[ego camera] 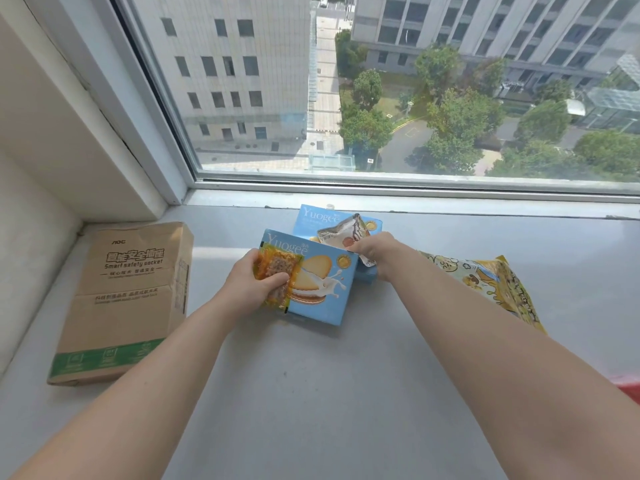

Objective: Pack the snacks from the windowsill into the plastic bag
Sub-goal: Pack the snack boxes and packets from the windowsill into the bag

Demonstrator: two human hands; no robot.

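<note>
Grey windowsill (346,393): left hand (247,282) pinching orange snack packet (277,277), right hand (375,252) curled on silver packet (341,233), both over blue biscuit boxes (318,289); slick wrappers likely to slip; plastic bag unseen.

At nine o'clock, the brown cardboard box (128,299) carries "AOC" at its top and "Smart safety socket" under a line of Chinese characters. The near blue biscuit box (322,282) and the far blue biscuit box (318,216) at twelve o'clock each read "Yuogee".
</note>
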